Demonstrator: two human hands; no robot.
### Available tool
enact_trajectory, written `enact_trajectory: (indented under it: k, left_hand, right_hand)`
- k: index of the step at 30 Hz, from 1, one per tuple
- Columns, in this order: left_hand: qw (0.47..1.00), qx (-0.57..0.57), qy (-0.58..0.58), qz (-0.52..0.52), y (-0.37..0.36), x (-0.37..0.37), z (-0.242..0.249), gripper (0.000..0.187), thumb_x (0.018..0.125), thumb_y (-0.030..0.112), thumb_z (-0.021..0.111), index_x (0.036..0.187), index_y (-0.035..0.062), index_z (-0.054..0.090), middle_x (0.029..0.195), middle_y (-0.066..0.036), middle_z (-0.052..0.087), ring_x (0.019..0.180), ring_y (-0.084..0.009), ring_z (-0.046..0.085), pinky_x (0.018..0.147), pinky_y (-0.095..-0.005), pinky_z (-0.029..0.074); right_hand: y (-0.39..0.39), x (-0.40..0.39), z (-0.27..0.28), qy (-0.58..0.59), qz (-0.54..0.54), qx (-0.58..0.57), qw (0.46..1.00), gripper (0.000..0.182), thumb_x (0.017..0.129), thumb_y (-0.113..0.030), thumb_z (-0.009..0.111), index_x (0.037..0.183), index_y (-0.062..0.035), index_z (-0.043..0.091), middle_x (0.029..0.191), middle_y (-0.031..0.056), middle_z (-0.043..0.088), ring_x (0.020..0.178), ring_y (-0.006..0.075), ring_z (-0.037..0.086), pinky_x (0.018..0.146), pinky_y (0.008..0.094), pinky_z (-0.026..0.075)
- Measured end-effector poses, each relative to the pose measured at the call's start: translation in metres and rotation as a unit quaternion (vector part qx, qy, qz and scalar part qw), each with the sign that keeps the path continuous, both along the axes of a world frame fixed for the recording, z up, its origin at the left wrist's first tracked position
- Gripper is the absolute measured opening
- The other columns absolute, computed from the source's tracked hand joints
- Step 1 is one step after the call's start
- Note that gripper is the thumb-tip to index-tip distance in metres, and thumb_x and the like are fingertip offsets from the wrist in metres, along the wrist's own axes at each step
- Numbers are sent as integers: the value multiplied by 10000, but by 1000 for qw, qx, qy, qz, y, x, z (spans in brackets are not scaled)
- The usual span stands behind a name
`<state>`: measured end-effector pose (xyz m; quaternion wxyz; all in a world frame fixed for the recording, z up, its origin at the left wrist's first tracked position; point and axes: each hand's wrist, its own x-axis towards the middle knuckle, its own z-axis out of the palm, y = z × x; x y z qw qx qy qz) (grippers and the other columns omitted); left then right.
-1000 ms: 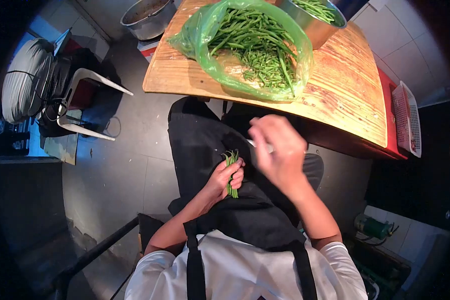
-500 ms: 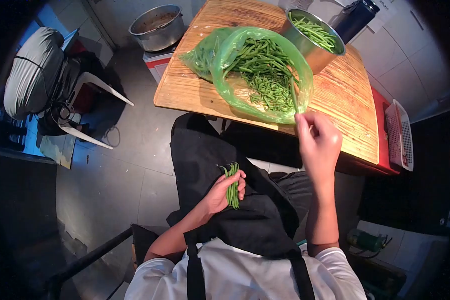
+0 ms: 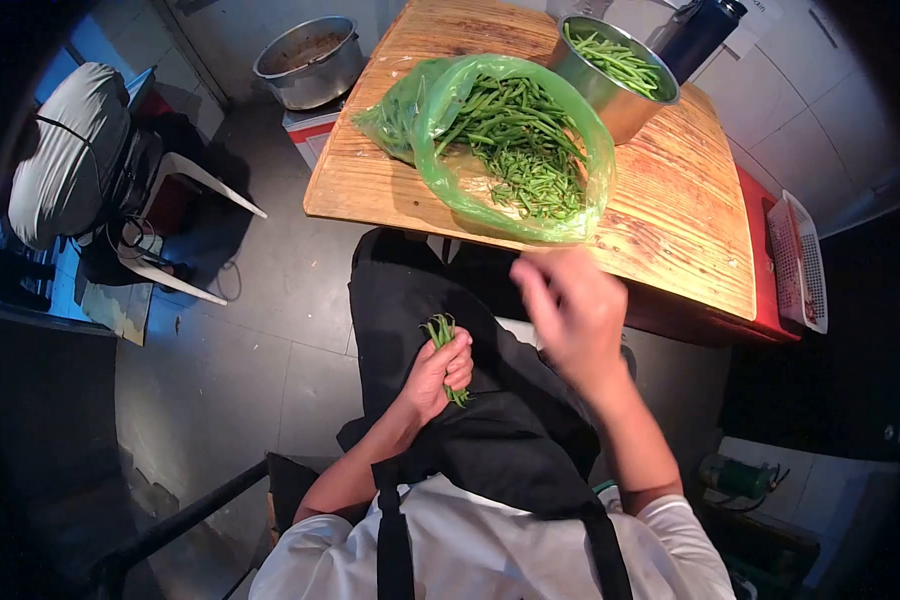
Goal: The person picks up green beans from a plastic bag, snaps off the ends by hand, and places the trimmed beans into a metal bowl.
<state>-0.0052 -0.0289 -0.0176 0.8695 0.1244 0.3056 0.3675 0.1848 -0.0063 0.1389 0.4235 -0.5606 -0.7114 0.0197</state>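
Note:
My left hand (image 3: 442,368) is wrapped round a small bunch of green beans (image 3: 440,328), held above my lap; their ends stick out above and below the fist. My right hand (image 3: 575,310) hovers just off the table's front edge, blurred by motion. No bean shows in it, and its fingertips are too smeared to read. Beyond it a green plastic bag (image 3: 598,190) lies with its mouth toward me. Inside are long green beans (image 3: 515,115) at the back and short cut pieces (image 3: 540,185) in front. A steel pot (image 3: 625,115) with more beans stands behind the bag, to the right.
The wooden table (image 3: 680,230) bears the bag, the pot and a dark bottle (image 3: 700,40). A large dirty pot (image 3: 310,65) stands beyond its left edge. At right is a white plastic basket (image 3: 798,265). A white chair (image 3: 185,175) with a grey bundle is at left.
My right hand has drawn back from the bag's rim, toward me and left; the bean it held is no longer visible. My left hand has turned and shifted slightly up and left with its bunch.

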Motion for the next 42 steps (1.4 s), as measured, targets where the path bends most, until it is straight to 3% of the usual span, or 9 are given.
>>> enact_trajectory:
  k: [8, 14, 18, 26, 28, 34, 35, 39, 42]
  left_hand:
    - [997, 51, -2, -59, 4, 0, -11, 188, 1090, 243, 511, 1003, 82, 554, 629, 73, 366, 468, -15, 316, 439, -204, 259]
    - [997, 49, -5, -53, 3, -7, -15, 142, 1079, 204, 524, 1013, 82, 558, 619, 70, 376, 459, -20, 323, 429, -207, 258]
    - [997, 47, -7, -53, 3, -7, -16, 137, 1075, 202, 533, 1010, 86, 562, 615, 71, 377, 454, -22, 323, 425, -210, 257]
    - [997, 46, -12, -60, 5, -3, -19, 144, 1044, 223, 600, 975, 99, 577, 618, 65, 397, 455, -26, 337, 421, -212, 263]
    - [997, 45, -10, -60, 5, -3, -18, 145, 1045, 223, 599, 973, 98, 578, 617, 65, 396, 455, -26, 337, 421, -213, 262]
    - [997, 47, -8, -60, 6, -4, -19, 146, 1072, 214, 541, 998, 94, 578, 613, 75, 377, 456, -24, 326, 427, -217, 262]
    - [997, 45, -6, -60, 6, -5, -19, 146, 1071, 215, 541, 998, 94, 578, 614, 75, 376, 456, -25, 325, 427, -217, 262]
    - [997, 42, -5, -62, 6, -4, -19, 151, 1071, 219, 544, 993, 94, 579, 614, 75, 377, 457, -25, 325, 427, -219, 260]
    - [997, 40, 3, -60, 6, -3, -19, 155, 1069, 223, 548, 990, 94, 579, 614, 75, 378, 458, -24, 324, 427, -219, 257]
  right_hand:
    - [139, 30, 38, -155, -38, 17, 987, 423, 781, -98, 777, 1174, -1, 655, 1108, 185, 667, 961, 411, 676, 839, 482, 549]
    - [167, 36, 55, -321, 121, -46, 938, 426, 793, -70, 727, 1215, -58, 670, 1039, 205, 692, 964, 392, 682, 845, 476, 545]
    - [189, 46, 40, -283, 223, 20, 933, 392, 868, -134, 705, 1255, -101, 650, 941, 222, 681, 916, 413, 663, 797, 489, 532]
    - [184, 36, 28, -284, 123, -24, 951, 257, 978, -218, 619, 1154, -34, 584, 956, 243, 678, 923, 443, 650, 812, 523, 510]
    - [182, 36, 30, -239, 118, 82, 960, 252, 981, -211, 613, 1164, -40, 590, 928, 234, 679, 900, 448, 648, 785, 535, 502]
    - [169, 44, 42, -102, 102, 3, 990, 198, 963, -138, 624, 1131, -34, 620, 947, 236, 671, 911, 454, 634, 788, 522, 497]
    - [173, 51, 38, -120, 117, 11, 986, 159, 995, -59, 605, 1143, -4, 589, 924, 169, 676, 733, 265, 706, 657, 378, 529]
    - [169, 43, 44, 140, 174, -28, 974, 139, 1022, -67, 592, 1153, -33, 626, 787, 41, 652, 637, 110, 635, 585, 270, 518]
    - [165, 42, 57, 183, 171, -19, 968, 135, 1032, -74, 585, 1153, -22, 616, 801, 49, 661, 631, 88, 616, 582, 254, 509]
